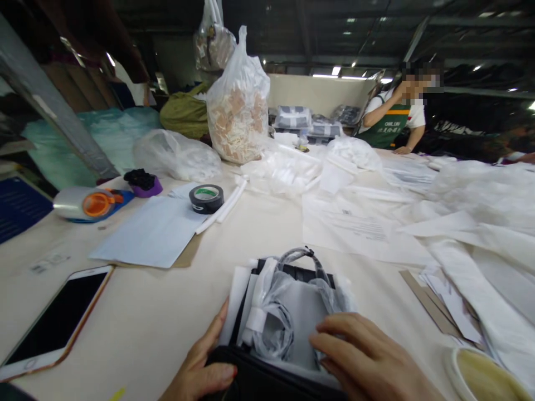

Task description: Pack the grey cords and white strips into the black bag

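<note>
A black handbag (271, 370) stands at the near edge of the table, its mouth facing up. Inside it show grey lining, white wrapping and a strap coiled in clear plastic (276, 328). The bag's handle (303, 253), wrapped in plastic, arches over the far rim. My left hand (204, 362) grips the left side of the bag, thumb on the near edge and fingers along the outside. Over the right part of the mouth lies my right hand (368, 356), fingers stretched out and touching the contents; its thumb is hidden.
To the left lie a phone (54, 317), a light blue sheet (152, 231), black tape (206, 199) and a clear tape roll (83, 204). At right are cardboard pieces (434, 303) and a tape roll (485, 373). Beyond stand a stuffed plastic bag (238, 111) and a person in a green apron (387, 125).
</note>
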The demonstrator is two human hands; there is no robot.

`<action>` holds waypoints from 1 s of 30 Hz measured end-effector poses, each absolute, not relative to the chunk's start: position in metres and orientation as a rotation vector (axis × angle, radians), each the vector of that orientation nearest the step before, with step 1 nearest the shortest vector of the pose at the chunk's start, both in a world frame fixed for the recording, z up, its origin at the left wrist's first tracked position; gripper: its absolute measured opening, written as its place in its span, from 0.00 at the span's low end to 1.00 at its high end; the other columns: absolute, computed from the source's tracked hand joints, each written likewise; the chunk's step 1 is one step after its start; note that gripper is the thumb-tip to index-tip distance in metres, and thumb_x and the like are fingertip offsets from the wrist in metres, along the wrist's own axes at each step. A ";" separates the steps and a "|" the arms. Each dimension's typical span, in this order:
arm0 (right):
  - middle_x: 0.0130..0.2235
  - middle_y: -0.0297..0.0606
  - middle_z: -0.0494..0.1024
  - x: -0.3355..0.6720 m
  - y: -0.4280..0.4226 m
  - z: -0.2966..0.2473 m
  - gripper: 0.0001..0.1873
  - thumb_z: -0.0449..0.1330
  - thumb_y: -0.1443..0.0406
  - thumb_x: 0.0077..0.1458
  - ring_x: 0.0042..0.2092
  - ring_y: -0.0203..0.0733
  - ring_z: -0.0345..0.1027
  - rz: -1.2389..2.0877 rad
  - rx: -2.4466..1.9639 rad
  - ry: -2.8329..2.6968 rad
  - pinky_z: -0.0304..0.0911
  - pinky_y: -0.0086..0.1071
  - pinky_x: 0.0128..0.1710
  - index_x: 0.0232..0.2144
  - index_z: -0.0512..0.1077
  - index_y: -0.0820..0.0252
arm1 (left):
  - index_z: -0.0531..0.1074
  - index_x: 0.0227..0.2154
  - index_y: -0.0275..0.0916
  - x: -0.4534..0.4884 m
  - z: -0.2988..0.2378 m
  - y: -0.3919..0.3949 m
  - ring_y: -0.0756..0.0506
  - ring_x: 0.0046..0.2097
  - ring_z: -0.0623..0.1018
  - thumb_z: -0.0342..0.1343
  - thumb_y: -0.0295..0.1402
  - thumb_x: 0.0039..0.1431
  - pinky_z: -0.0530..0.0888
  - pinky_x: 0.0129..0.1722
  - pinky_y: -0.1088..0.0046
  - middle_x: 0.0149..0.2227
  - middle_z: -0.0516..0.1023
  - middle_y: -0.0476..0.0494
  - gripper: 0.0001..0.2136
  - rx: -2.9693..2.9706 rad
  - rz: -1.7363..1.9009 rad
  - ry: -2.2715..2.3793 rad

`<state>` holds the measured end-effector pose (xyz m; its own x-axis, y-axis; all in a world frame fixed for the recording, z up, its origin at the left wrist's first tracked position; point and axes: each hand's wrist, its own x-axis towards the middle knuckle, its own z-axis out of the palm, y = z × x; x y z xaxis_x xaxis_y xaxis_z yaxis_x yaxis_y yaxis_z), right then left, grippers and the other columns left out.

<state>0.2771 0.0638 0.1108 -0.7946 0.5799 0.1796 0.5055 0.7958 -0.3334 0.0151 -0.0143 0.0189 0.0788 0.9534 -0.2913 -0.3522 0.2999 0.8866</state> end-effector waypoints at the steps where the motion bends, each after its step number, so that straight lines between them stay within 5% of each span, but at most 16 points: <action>1: 0.39 0.35 0.73 0.262 0.071 0.115 0.12 0.52 0.72 0.55 0.38 0.36 0.68 0.478 -0.810 -2.808 0.63 0.26 0.37 0.39 0.69 0.53 | 0.41 0.61 0.39 0.015 0.020 -0.014 0.32 0.60 0.54 0.60 0.45 0.40 0.54 0.58 0.54 0.59 0.59 0.47 0.47 0.732 1.106 1.041; 5: 0.31 0.31 0.71 0.221 0.092 0.115 0.08 0.55 0.73 0.50 0.29 0.34 0.65 0.603 -0.710 -3.108 0.54 0.27 0.26 0.30 0.70 0.55 | 0.41 0.61 0.41 0.015 0.017 -0.015 0.32 0.60 0.55 0.60 0.44 0.39 0.55 0.58 0.54 0.59 0.58 0.48 0.48 0.732 1.118 1.002; 9: 0.33 0.33 0.70 0.220 0.095 0.103 0.02 0.57 0.69 0.51 0.34 0.38 0.64 0.449 -0.664 -3.167 0.56 0.31 0.35 0.28 0.68 0.57 | 0.41 0.61 0.40 0.011 0.007 -0.017 0.33 0.61 0.52 0.59 0.45 0.41 0.53 0.59 0.55 0.60 0.57 0.47 0.47 0.767 1.122 1.019; 13: 0.39 0.35 0.68 0.232 0.095 0.096 0.15 0.51 0.78 0.51 0.39 0.39 0.62 0.271 -0.631 -3.111 0.52 0.36 0.45 0.37 0.65 0.56 | 0.43 0.61 0.40 0.010 0.004 -0.019 0.35 0.63 0.44 0.58 0.46 0.43 0.45 0.60 0.54 0.62 0.52 0.47 0.44 0.824 1.120 1.130; 17: 0.41 0.35 0.67 0.233 0.100 0.091 0.19 0.50 0.78 0.52 0.40 0.40 0.61 0.313 -0.700 -3.042 0.53 0.35 0.43 0.42 0.64 0.53 | 0.46 0.61 0.40 0.013 0.008 -0.018 0.35 0.63 0.42 0.59 0.46 0.43 0.43 0.61 0.54 0.62 0.52 0.48 0.43 0.844 1.134 1.197; 23: 0.37 0.33 0.68 0.254 0.105 0.115 0.07 0.53 0.68 0.57 0.38 0.37 0.63 0.634 -0.874 -2.947 0.57 0.31 0.38 0.39 0.66 0.52 | 0.50 0.60 0.41 0.012 0.009 -0.021 0.35 0.63 0.41 0.58 0.48 0.45 0.41 0.61 0.54 0.62 0.52 0.49 0.40 0.879 1.130 1.316; 30: 0.40 0.30 0.69 0.278 0.099 0.121 0.12 0.56 0.74 0.50 0.41 0.40 0.61 0.668 -1.107 -3.004 0.55 0.37 0.43 0.35 0.67 0.51 | 0.50 0.60 0.41 0.014 0.007 -0.022 0.35 0.63 0.43 0.58 0.49 0.44 0.44 0.61 0.56 0.61 0.56 0.48 0.41 0.847 1.158 1.350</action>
<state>0.2778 0.0994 0.1212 -0.7637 0.5929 -0.2555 0.6453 0.6888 -0.3305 0.0136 -0.0219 0.0068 -0.1321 0.9509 -0.2800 -0.1322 0.2630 0.9557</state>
